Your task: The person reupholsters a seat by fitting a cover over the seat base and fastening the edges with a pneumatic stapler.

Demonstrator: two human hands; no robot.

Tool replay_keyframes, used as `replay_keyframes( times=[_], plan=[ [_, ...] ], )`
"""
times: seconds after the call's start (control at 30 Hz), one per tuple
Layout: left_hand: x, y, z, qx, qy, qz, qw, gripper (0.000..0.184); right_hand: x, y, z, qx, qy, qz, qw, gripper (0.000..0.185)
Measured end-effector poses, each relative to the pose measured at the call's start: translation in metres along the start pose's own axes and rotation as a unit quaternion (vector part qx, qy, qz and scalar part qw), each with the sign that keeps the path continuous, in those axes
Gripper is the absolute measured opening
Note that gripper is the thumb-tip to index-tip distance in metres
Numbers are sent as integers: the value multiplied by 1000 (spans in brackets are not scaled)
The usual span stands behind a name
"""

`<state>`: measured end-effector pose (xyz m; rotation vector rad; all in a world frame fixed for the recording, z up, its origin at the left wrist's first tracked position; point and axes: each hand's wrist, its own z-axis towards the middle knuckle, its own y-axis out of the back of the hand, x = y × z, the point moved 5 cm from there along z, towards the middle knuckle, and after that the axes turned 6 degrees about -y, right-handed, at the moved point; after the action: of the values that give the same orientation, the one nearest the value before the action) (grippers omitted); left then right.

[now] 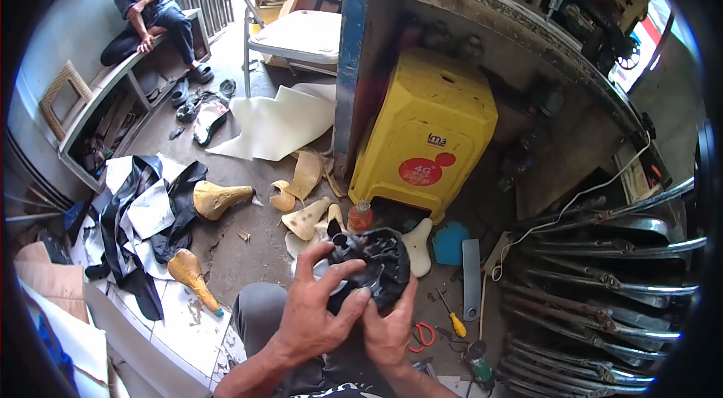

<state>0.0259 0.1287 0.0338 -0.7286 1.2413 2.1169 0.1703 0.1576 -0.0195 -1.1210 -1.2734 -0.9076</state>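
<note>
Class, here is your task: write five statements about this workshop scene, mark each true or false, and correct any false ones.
1. The left hand and right hand both hold the black item. True.
2. The large plastic stool is blue. False: it is yellow.
3. The screwdriver has a yellow handle. True.
4. The seated person is on the folding chair. False: they sit on the low bench along the wall.
5. A white sheet lies on the floor near the folding chair. True.
</note>
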Motion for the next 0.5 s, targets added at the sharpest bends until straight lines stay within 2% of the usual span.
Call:
replay_keyframes(
  times=[0.03,0.07,0.1,0.17,0.2,0.23,0.3,0.37,0.43,0.5],
  plan=[
    [9,-1,-5,26,41,-121,991,34,-3,-5,-6,13,-23,-18,999,82],
    [18,2,-9,70,68,-135,986,33,-6,-14,-11,74,-52,140,986,85],
    [26,8,-11,65,79,-135,986,33,-9,-14,-16,80,-62,137,985,85],
    [39,9,-19,134,76,-126,980,30,-20,-21,-26,146,-134,105,975,88],
    [48,8,-26,127,134,-157,970,34,-23,-19,-25,165,-147,41,974,89],
    [55,11,-28,112,140,-152,972,34,-22,-18,-24,181,-147,39,972,89],
    [62,15,-32,123,158,-193,961,38,-19,-20,-29,238,-131,-13,962,85],
    [64,27,-31,108,164,-191,962,42,-12,-22,-30,246,-99,-15,964,81],
    [71,32,-35,154,177,-267,935,42,-6,-17,-30,287,-112,-55,950,78],
    [72,41,-34,161,177,-261,935,44,-15,-1,-17,247,21,-179,952,76]
  ],
)
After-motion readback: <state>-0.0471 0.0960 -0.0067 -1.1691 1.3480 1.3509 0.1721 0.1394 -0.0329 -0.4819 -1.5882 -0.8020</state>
